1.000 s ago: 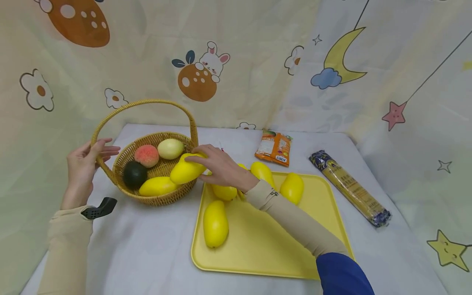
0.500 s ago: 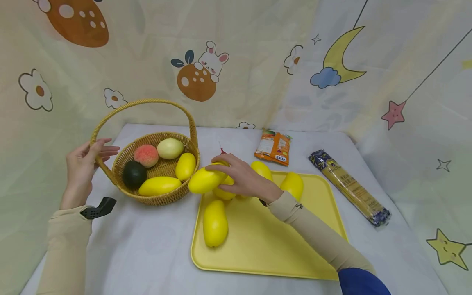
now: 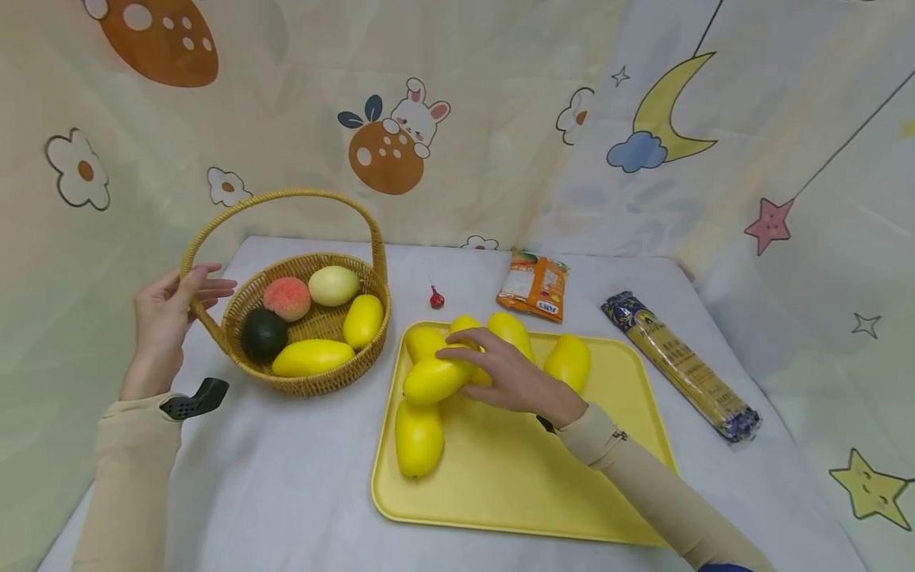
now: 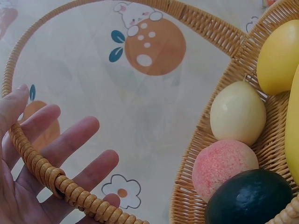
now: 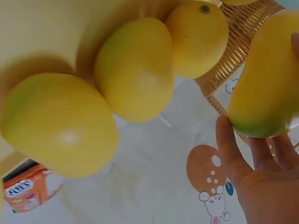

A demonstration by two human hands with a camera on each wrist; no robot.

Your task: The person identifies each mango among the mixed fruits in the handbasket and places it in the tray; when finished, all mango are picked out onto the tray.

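My left hand (image 3: 159, 322) is at the left side of the wicker basket (image 3: 314, 387), its handle running across the palm with straight, spread fingers behind it. In the basket lie a pink peach (image 3: 287, 299), a pale yellow-green fruit (image 3: 333, 286), a dark green fruit (image 3: 264, 335) and two mangoes, one long at the front (image 3: 312, 357), one at the right (image 3: 363, 320). My right hand (image 3: 511, 369) holds a yellow mango (image 3: 432, 381) between thumb and fingers, over the left part of the yellow tray (image 3: 529, 485). Below it another mango (image 3: 419, 441) lies on the tray.
Several more mangoes lie along the tray's back, one at its right (image 3: 568, 363). Behind the tray are a small red-wrapped lollipop (image 3: 437, 299) and an orange packet (image 3: 533, 286). A long pack of noodles (image 3: 679, 365) lies at the right. Printed cloth hangs behind the table.
My right hand, holding the mango, has moved from over the basket's right rim back over the tray, toward the right and nearer. My left hand has stayed at the handle.
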